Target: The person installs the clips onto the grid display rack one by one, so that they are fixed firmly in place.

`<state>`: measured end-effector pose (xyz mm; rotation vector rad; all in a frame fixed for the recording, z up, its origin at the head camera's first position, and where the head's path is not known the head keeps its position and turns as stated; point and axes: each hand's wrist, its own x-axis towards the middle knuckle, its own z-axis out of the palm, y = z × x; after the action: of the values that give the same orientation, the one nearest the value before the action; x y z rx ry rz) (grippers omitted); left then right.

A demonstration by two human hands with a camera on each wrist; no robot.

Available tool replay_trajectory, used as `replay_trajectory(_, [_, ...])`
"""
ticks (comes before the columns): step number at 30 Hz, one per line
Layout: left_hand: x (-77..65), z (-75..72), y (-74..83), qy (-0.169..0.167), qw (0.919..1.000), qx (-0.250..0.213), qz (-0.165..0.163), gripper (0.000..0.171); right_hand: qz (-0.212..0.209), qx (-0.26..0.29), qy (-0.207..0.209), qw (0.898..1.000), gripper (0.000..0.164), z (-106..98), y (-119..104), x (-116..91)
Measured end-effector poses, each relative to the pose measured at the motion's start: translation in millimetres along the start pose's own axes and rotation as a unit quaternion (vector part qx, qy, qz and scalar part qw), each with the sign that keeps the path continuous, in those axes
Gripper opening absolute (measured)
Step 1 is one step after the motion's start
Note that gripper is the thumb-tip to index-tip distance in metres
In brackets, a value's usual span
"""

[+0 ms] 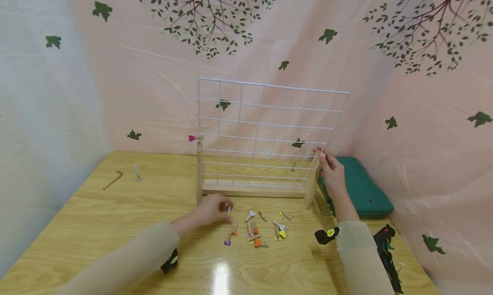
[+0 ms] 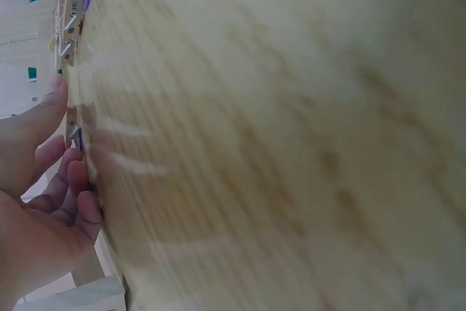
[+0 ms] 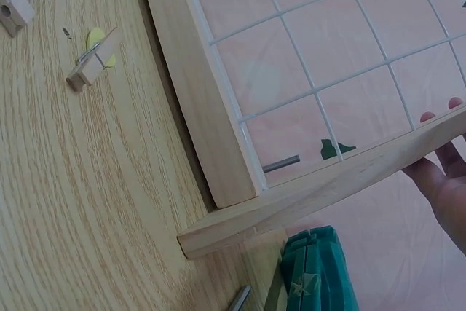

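My left hand (image 1: 211, 209) is low over the table, thumb and fingers spread about a small clothespin with a purple heart (image 1: 229, 210). In the left wrist view this clothespin (image 2: 74, 130) lies between the thumb and the curved fingers, with a gap on the thumb's side. My right hand (image 1: 332, 171) grips the top of the right post (image 3: 342, 178) of a wooden stand (image 1: 252, 192). A white wire grid (image 1: 263, 85) rises from the stand, leaning back. At the left post's top sits a clothespin with a pink heart (image 1: 192, 138).
Several small heart clothespins (image 1: 257, 243) are scattered before the stand. A green case (image 1: 360, 188) stands at right, with a hex key (image 1: 322, 206) beside it. Left lie another hex key (image 1: 113, 180) and a bolt (image 1: 136, 172). A black and green tool (image 1: 386, 256) lies at the right edge.
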<state>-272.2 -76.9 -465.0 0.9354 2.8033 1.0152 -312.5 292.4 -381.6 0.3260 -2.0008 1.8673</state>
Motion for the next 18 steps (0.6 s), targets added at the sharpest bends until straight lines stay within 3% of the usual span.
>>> replay_trajectory(8, [-0.8,-1.1,-1.8,-0.012,0.9996,-0.023,-0.006,0.025,0.002,-0.015,-0.002,1.0,0.037,0,1,2])
replay_trajectory(12, [-4.0,-2.8,-0.9,0.013,0.9994,-0.031,0.001,0.02,0.007,-0.02,0.0,1.0,0.037,0,2,2])
replay_trajectory(18, [-7.6,-12.8,3.1,0.06,0.9948,-0.079,-0.02,0.014,0.008,-0.008,0.003,1.0,0.037,1,2,2])
